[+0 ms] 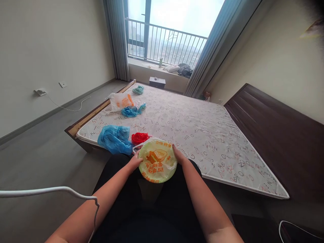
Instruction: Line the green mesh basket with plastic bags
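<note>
Above my knees, both hands hold a round pale-green thing (158, 173) by opposite sides. A clear plastic bag (157, 157) with orange print lies over its top, so I cannot tell whether it is a basin or something else. My left hand (136, 162) grips the left rim, fingers partly hidden. On the right rim, my right hand (178, 154) is closed, its fingertips near the bag's edge. Just beyond, on the mattress, lie a crumpled blue plastic bag (113, 138) and a bunched red plastic bag (140, 138).
The mattress (197, 128) has a letter print and a dark headboard (275, 118) at right. Farther back lie a white bag (120, 100), another blue bag (130, 111) and a green coiled bundle (138, 89). A white cable (50, 192) crosses at left.
</note>
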A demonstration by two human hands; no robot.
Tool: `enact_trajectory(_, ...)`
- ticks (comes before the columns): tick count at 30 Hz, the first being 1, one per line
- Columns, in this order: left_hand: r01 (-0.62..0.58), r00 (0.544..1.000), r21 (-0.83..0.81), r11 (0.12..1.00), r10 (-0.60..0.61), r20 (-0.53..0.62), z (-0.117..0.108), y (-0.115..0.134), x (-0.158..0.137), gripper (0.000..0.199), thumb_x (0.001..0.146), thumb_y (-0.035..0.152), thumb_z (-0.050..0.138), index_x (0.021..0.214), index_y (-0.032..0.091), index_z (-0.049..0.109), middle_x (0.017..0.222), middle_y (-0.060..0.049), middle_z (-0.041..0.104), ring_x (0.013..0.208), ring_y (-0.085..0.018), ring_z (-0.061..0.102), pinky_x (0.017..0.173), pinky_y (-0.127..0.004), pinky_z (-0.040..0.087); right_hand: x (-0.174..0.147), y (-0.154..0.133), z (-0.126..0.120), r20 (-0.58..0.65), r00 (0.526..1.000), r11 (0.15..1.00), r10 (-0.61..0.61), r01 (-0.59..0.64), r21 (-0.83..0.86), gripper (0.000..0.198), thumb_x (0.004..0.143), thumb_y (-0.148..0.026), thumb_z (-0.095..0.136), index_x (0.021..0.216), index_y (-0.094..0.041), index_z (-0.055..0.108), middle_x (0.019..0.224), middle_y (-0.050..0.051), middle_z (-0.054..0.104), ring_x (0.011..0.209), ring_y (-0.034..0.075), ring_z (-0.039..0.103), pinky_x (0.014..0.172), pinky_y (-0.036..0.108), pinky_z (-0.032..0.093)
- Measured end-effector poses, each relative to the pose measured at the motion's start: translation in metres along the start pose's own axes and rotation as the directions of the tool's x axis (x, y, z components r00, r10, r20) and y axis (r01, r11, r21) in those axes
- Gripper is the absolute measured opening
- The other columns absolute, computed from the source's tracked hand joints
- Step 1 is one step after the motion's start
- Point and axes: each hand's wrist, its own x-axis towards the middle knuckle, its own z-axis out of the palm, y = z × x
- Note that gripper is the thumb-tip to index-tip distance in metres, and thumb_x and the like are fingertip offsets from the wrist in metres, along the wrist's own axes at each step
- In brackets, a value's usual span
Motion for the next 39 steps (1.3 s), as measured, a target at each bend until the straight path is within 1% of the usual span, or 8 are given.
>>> enact_trajectory(3,0.115,0.986,-0.136,0.984,-0.097,0.134,0.009,0.01,-0.006,0.065,0.062,0.012,0.071,0.126,0.018,0.06,0.112,-0.011,0.076,0.11,-0.036,0.071,0.097,-0.051,0.058,0.0,-0.006,0.001,0.124,0.975,0.983,0.184,-0.185,-0.005,0.087,0.097,-0.072,0.005,0.129,-0.017,0.064,0.115,0.016,0.075,0.108,0.027,0.073,0.102,0.046,0.054)
enact_trajectory(5,0.184,0.967,-0.165,0.969,-0.148,0.209,0.012,0.013,-0.01,0.063,0.065,0.014,0.07,0.127,0.019,0.062,0.112,-0.012,0.077,0.106,-0.037,0.073,0.094,-0.053,0.059,0.0,-0.011,-0.001,-0.001,0.988,0.968,0.154,-0.151,-0.202,0.085,0.099,-0.069,0.005,0.124,-0.016,0.067,0.111,0.016,0.075,0.105,0.026,0.073,0.099,0.045,0.055)
enact_trajectory(10,0.132,0.976,-0.184,0.974,-0.096,0.196,0.014,0.005,-0.006,0.064,0.06,0.011,0.061,0.124,0.016,0.064,0.117,-0.014,0.076,0.11,-0.037,0.072,0.099,-0.055,0.057,-0.018,-0.033,-0.004,-0.496,0.826,0.822,-0.267,-0.074,-0.565,0.055,0.102,-0.043,0.028,0.122,-0.011,0.067,0.123,0.023,0.067,0.123,0.032,0.061,0.111,0.055,0.043)
enact_trajectory(14,0.005,0.979,-0.122,0.993,0.02,0.202,0.017,-0.001,0.0,0.063,0.06,0.009,0.056,0.122,0.014,0.066,0.118,-0.014,0.077,0.118,-0.037,0.068,0.104,-0.053,0.055,-0.043,-0.045,0.033,-0.304,0.619,0.508,-0.724,0.181,-0.842,0.041,0.099,-0.029,0.039,0.123,-0.015,0.068,0.125,0.019,0.064,0.129,0.032,0.052,0.116,0.053,0.037)
enact_trajectory(16,-0.042,0.982,-0.117,0.992,0.062,0.179,0.018,-0.001,0.001,0.064,0.061,0.007,0.053,0.124,0.012,0.064,0.12,-0.014,0.076,0.12,-0.036,0.066,0.106,-0.052,0.054,-0.049,-0.035,0.064,0.026,0.709,0.293,-0.704,0.324,-0.9,0.039,0.1,-0.029,0.041,0.13,-0.021,0.066,0.131,0.015,0.063,0.133,0.029,0.05,0.117,0.049,0.036)
enact_trajectory(20,-0.021,0.985,-0.133,0.991,0.043,0.167,0.017,0.0,-0.001,0.065,0.066,0.006,0.051,0.13,0.011,0.061,0.127,-0.014,0.073,0.119,-0.034,0.066,0.106,-0.052,0.052,-0.034,0.007,0.107,0.482,0.855,-0.057,-0.191,0.481,-0.875,0.062,0.094,-0.049,0.058,0.153,-0.031,0.049,0.171,0.004,0.022,0.159,0.037,0.004,0.125,0.063,0.004)
enact_trajectory(23,-0.01,0.971,-0.152,0.988,0.046,0.236,0.017,-0.001,-0.003,0.062,0.068,0.006,0.054,0.13,0.009,0.06,0.131,-0.017,0.07,0.12,-0.036,0.066,0.105,-0.051,0.053,-0.01,0.037,0.105,0.403,0.915,-0.121,0.013,0.401,-0.908,0.08,0.093,-0.058,0.056,0.163,-0.032,0.028,0.174,0.002,0.002,0.158,0.037,-0.012,0.121,0.066,-0.012)
enact_trajectory(39,-0.131,0.955,-0.004,0.991,0.127,0.269,0.02,-0.004,-0.011,0.06,0.075,0.012,0.061,0.136,0.016,0.064,0.136,-0.013,0.068,0.131,-0.037,0.059,0.114,-0.052,0.046,0.032,0.108,0.092,0.169,0.985,0.0,0.023,0.169,-0.986,0.093,0.092,-0.07,0.049,0.166,-0.03,0.008,0.174,0.009,0.006,0.159,0.036,-0.01,0.123,0.064,-0.01)
